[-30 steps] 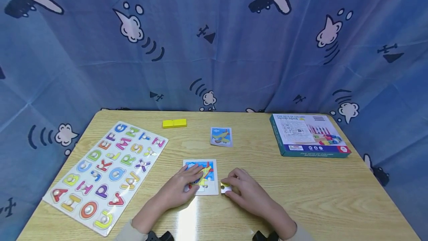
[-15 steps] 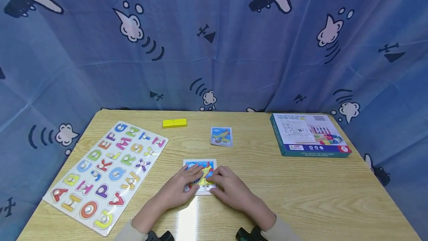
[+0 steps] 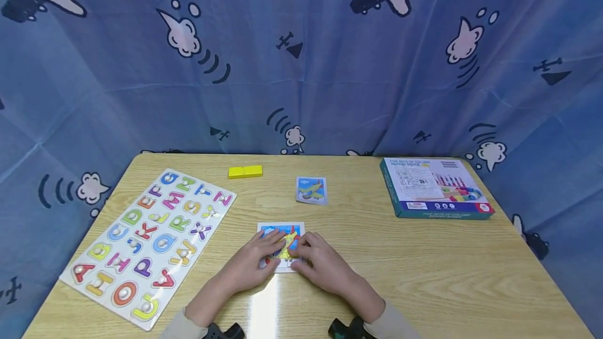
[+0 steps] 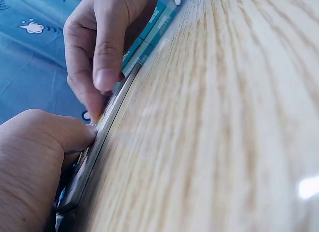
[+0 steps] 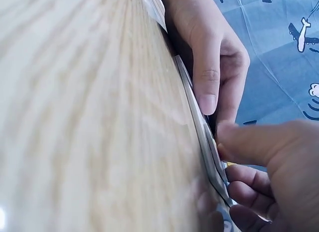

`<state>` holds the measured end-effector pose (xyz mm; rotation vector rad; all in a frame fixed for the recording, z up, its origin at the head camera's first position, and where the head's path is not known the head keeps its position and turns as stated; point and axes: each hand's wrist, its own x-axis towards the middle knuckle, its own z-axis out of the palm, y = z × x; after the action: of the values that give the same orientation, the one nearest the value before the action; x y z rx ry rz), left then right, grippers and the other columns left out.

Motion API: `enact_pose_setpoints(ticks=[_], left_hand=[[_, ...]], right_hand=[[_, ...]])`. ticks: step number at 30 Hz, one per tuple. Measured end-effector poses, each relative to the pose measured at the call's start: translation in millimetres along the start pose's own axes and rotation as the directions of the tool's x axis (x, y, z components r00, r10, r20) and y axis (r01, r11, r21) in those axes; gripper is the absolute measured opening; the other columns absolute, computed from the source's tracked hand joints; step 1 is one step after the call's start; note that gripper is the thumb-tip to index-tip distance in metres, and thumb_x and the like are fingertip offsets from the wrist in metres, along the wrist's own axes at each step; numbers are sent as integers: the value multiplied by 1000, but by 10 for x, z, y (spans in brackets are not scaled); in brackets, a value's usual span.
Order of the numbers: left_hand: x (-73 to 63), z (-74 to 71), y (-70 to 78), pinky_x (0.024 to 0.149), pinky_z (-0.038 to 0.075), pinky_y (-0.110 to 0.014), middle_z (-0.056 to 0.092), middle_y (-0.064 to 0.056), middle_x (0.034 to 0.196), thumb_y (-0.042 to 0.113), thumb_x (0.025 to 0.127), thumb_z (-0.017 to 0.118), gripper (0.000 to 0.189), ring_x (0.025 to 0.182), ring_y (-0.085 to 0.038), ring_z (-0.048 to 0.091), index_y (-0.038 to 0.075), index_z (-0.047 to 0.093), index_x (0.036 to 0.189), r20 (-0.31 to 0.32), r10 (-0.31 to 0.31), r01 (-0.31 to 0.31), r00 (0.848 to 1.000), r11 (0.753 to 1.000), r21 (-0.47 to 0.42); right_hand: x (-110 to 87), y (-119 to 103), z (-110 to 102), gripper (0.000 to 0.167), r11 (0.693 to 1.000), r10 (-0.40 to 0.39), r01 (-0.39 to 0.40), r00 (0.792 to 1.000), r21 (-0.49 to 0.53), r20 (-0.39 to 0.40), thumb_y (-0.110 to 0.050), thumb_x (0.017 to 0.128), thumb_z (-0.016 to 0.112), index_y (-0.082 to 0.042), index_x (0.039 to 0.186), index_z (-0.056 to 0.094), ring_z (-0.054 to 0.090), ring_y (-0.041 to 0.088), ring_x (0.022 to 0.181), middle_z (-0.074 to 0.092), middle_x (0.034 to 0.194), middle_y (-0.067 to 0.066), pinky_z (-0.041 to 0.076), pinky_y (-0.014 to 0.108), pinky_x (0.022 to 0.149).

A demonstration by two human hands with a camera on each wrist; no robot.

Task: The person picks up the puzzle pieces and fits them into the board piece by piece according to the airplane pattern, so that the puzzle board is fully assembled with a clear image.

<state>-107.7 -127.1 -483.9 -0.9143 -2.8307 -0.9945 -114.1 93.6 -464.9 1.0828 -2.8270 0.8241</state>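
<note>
A small jigsaw board (image 3: 281, 224) with a white rim and a yellow-and-red aeroplane picture lies on the table before me. My left hand (image 3: 254, 263) rests across its left part, fingers stretched over the picture. From the right, my right hand (image 3: 322, 266) reaches over the board's right edge, thumb and fingers pinching a puzzle piece (image 5: 230, 164) that is mostly hidden, with a bit of yellow showing in the right wrist view. In the left wrist view the left thumb (image 4: 75, 132) lies along the board's edge, close to the right fingertips.
Behind the board lies a small aeroplane picture card (image 3: 311, 191). A yellow block (image 3: 245, 171) sits near the back edge. The large alphabet peg board (image 3: 155, 211) slants across the left side, and a boxed toy set (image 3: 435, 188) stands at the back right.
The right hand has moved left from beside the board onto its right part, carrying the puzzle piece. The left hand has stayed in place on the board.
</note>
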Motion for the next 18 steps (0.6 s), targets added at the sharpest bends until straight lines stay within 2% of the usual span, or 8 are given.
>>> enact_pose_setpoints(ticks=[7, 11, 14, 18], left_hand=[[-7, -20, -10, 119, 23, -43, 46, -4, 145, 22, 93, 58, 42, 138, -18, 37, 7, 57, 131, 3, -4, 4, 1000, 1000, 6], [-4, -19, -21, 119, 22, -43, 45, -4, 145, 22, 92, 59, 42, 138, -18, 36, 7, 57, 131, -1, -1, 1, 1000, 1000, 1], [-8, 5, -32, 119, 22, -43, 44, -5, 146, 22, 92, 59, 42, 139, -19, 36, 7, 57, 131, -8, 2, -2, 1000, 1000, -4], [-15, 36, -40, 119, 23, -44, 42, -5, 147, 22, 92, 60, 43, 140, -20, 34, 7, 56, 132, -38, 10, -11, 999, 1000, -8]], right_hand=[[19, -28, 35, 19, 1000, 30, -30, 999, -1, -17, -18, 87, 69, -10, 103, 74, 47, 9, 90, 56, 100, -3, 49, 20, 72], [34, -28, 48, 17, 996, 72, -71, 997, 50, -14, -15, 86, 69, -10, 102, 73, 46, 9, 88, 56, 101, -3, 48, 20, 71], [23, -14, 34, 20, 992, 87, -85, 996, 93, -14, -16, 86, 69, -11, 104, 71, 48, 10, 92, 57, 103, -2, 49, 23, 76], [-8, 6, -62, 22, 985, 108, -102, 993, 136, -37, -15, 87, 68, -11, 108, 70, 51, 10, 94, 59, 104, -3, 50, 26, 78]])
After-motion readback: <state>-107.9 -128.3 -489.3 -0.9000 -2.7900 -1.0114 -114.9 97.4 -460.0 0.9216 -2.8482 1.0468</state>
